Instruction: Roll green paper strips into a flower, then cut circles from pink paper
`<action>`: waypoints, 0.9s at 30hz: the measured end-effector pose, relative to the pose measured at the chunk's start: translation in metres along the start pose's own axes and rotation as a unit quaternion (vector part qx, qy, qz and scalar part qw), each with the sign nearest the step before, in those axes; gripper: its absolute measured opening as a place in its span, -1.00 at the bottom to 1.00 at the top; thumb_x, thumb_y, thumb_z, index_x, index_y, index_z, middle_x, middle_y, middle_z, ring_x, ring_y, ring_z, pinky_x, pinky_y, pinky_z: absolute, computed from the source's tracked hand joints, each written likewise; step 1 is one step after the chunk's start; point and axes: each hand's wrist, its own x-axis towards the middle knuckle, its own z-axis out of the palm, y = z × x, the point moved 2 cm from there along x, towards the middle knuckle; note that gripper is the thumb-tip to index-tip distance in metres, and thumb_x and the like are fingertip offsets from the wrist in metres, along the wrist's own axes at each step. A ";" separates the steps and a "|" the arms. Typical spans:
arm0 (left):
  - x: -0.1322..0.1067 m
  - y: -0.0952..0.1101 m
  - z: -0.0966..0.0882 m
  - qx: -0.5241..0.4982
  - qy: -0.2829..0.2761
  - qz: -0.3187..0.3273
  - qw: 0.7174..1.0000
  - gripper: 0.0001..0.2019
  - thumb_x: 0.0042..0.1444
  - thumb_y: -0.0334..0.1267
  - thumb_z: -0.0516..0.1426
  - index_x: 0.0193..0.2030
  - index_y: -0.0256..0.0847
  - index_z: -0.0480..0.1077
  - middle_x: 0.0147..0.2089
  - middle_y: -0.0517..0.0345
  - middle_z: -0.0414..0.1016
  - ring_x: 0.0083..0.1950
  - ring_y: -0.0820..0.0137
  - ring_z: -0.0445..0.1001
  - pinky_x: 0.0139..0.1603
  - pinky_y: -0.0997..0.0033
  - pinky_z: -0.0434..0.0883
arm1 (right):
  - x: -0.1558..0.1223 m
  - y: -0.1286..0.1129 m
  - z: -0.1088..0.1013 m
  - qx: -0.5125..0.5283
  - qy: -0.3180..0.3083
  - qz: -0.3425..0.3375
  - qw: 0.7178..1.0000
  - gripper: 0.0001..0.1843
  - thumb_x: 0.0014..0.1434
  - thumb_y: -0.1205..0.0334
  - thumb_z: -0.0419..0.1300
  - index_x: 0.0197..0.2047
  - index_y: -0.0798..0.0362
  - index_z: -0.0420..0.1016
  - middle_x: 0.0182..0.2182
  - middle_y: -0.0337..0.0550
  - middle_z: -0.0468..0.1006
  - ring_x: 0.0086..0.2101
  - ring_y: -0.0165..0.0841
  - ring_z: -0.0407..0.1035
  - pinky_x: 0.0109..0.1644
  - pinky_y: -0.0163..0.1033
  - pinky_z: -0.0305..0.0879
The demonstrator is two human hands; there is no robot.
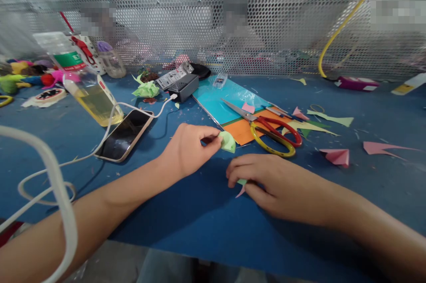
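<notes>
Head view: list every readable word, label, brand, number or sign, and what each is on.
No text reads with certainty.
Green bottle label: white marks, too blurred to read.
Grey printed packet: dark print, too small to read.
Purple box: pale patch, any print too small to read.

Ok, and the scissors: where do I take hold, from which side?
Best by the red and yellow handles, probably coming from the near right: the loops face that way, just beyond the right hand. The scissors' blades point away to the far left, over the light-blue sheet, so keep fingers off that end.
</notes>
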 end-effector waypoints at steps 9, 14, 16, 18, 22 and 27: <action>0.000 0.001 -0.001 -0.002 0.005 0.006 1.000 -0.80 0.10 -0.34 0.08 -0.44 -0.30 0.49 -0.54 0.26 0.42 -0.53 0.58 0.27 -0.50 0.64 0.22 | -0.005 -0.003 -0.005 0.041 -0.010 0.017 0.999 -0.71 0.20 0.38 -0.01 -0.14 -0.01 0.48 -0.14 -0.20 0.49 -0.16 -0.34 0.40 -0.03 -0.20 0.27; -0.001 0.001 -0.002 -0.003 0.001 0.002 1.000 -0.80 0.10 -0.33 0.08 -0.45 -0.30 0.49 -0.55 0.26 0.40 -0.53 0.58 0.24 -0.50 0.64 0.22 | -0.006 0.004 -0.005 0.039 -0.033 0.054 0.997 -0.90 0.16 0.17 0.18 -0.29 0.00 0.44 -0.30 -0.24 0.49 -0.30 -0.36 0.38 -0.24 -0.26 0.28; -0.001 0.001 -0.002 -0.005 0.000 -0.001 1.000 -0.80 0.10 -0.33 0.08 -0.46 -0.30 0.48 -0.56 0.26 0.39 -0.53 0.58 0.23 -0.50 0.65 0.21 | -0.006 0.008 -0.003 0.046 -0.026 0.044 0.998 -0.93 0.14 0.33 0.16 -0.28 -0.01 0.44 -0.32 -0.26 0.52 -0.32 -0.38 0.39 -0.26 -0.30 0.27; -0.001 0.001 -0.001 -0.004 0.001 -0.003 1.000 -0.80 0.10 -0.33 0.08 -0.47 -0.30 0.48 -0.56 0.27 0.38 -0.53 0.59 0.24 -0.50 0.65 0.21 | -0.004 0.010 -0.003 0.049 0.004 0.041 0.998 -0.79 0.10 0.46 0.11 -0.26 0.00 0.46 -0.34 -0.26 0.55 -0.33 -0.40 0.41 -0.27 -0.33 0.27; -0.001 0.002 0.000 -0.001 0.006 0.000 1.000 -0.80 0.11 -0.31 0.07 -0.44 -0.29 0.49 -0.53 0.24 0.45 -0.52 0.57 0.29 -0.50 0.62 0.22 | -0.002 0.009 -0.010 0.052 0.089 0.043 0.994 -0.77 0.08 0.47 0.09 -0.32 -0.01 0.52 -0.39 -0.28 0.61 -0.37 -0.41 0.47 -0.27 -0.35 0.29; -0.004 0.005 0.002 0.024 0.008 0.027 0.999 -0.76 0.15 -0.29 0.05 -0.43 -0.29 0.49 -0.52 0.23 0.49 -0.55 0.57 0.31 -0.51 0.59 0.22 | -0.003 0.004 -0.019 0.052 0.173 0.056 0.982 -0.80 0.15 0.33 0.09 -0.36 0.00 0.56 -0.43 -0.26 0.62 -0.41 -0.38 0.47 -0.35 -0.34 0.28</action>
